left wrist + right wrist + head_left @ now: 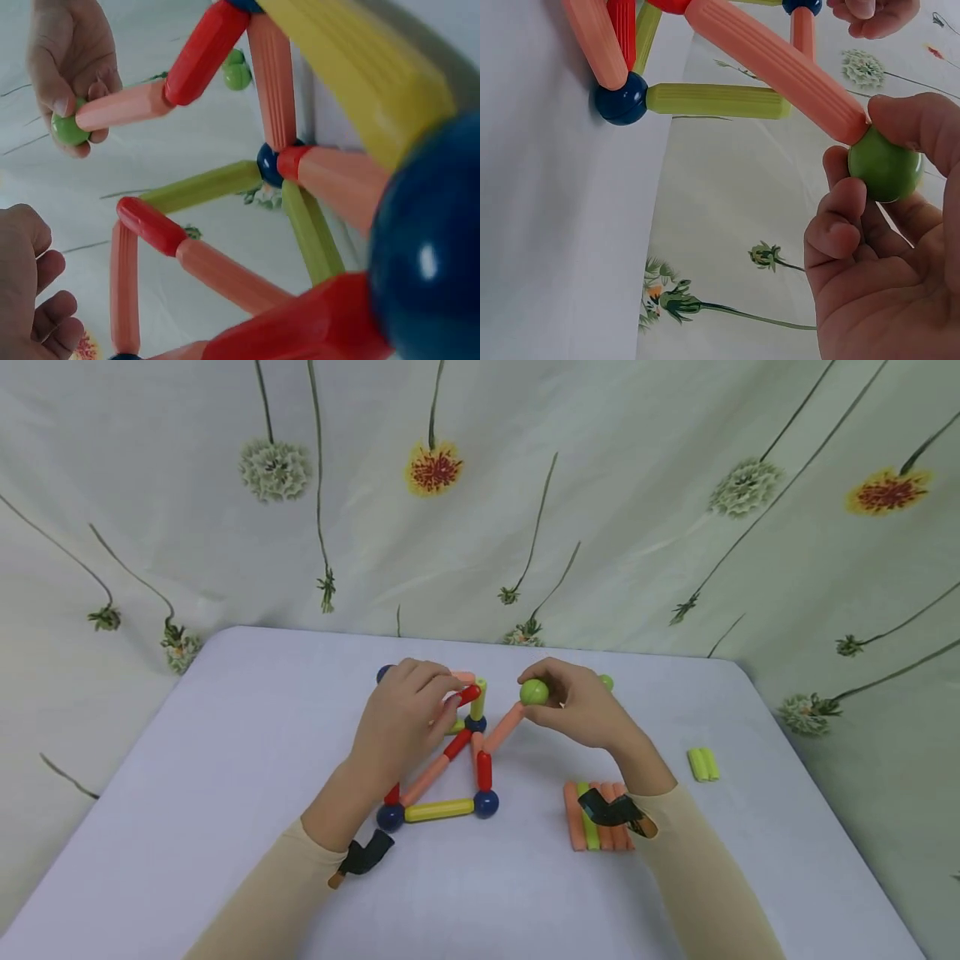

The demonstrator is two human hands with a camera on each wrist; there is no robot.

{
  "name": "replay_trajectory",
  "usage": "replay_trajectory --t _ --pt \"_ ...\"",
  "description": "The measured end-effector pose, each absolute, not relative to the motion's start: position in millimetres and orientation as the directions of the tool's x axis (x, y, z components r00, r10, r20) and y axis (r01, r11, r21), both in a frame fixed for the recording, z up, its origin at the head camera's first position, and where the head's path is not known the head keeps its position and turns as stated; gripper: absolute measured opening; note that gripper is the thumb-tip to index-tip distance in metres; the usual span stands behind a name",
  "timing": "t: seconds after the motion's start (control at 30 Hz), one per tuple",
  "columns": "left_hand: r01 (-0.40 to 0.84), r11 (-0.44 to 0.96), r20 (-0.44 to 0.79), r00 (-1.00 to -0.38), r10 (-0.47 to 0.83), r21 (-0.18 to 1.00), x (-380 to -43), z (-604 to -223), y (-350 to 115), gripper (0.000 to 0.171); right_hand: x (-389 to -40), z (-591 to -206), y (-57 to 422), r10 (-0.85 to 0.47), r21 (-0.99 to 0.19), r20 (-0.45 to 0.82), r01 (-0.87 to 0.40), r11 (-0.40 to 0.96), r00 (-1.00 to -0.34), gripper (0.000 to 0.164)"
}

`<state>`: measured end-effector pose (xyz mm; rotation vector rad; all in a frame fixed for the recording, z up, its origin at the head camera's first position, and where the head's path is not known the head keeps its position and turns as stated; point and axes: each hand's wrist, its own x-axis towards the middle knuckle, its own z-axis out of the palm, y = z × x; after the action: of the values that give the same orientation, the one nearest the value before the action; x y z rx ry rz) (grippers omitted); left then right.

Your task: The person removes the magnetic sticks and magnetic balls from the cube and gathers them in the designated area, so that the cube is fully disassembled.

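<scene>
My right hand (581,706) pinches a green ball (886,163) between thumb and fingers. Joined to that ball is a salmon rod (780,71), which slants down to a short red rod (484,771) on a blue ball (486,803) of a magnetic rod-and-ball structure. My left hand (401,718) hovers over the structure's left side, fingers loosely bent; in the left wrist view its fingers (56,319) stand apart from the rods. Close by is a red rod (152,226) at the upper end of a salmon one. A yellow rod (439,811) links the two front blue balls.
Right of the structure lies a row of salmon rods (574,818) with a lime one among them. Two short lime pieces (703,764) lie farther right. Another green ball (606,682) shows behind my right hand. A flowered cloth (630,510) hangs behind the white table (225,777).
</scene>
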<state>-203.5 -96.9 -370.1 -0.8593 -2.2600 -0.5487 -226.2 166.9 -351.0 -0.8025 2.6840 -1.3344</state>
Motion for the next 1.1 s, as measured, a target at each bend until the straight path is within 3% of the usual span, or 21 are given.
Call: replay_trajectory --t 0.27,0.57,0.83,1.1 --pt "0.759 0.613 0.698 -0.56 0.446 0.218 -185 -381 -78 0.022 -216 -354 173 -0.393 -0.76 0.285 -0.456 0.464 -0.874 0.034" --pt "0.753 0.544 0.681 -0.618 0.394 0.37 -177 -391 -67 0.021 -202 -355 176 -0.386 -0.778 0.301 -0.459 0.429 -0.872 0.036" --pt "0.752 0.516 0.663 -0.634 0.398 0.41 -174 -392 -59 0.018 -190 -362 175 -0.399 -0.786 0.282 -0.449 0.425 -0.872 0.039" --pt "0.707 0.459 0.589 -0.705 0.395 0.538 -169 -394 -55 0.022 -182 -371 176 -0.438 -0.814 0.292 -0.461 0.354 -0.85 0.037"
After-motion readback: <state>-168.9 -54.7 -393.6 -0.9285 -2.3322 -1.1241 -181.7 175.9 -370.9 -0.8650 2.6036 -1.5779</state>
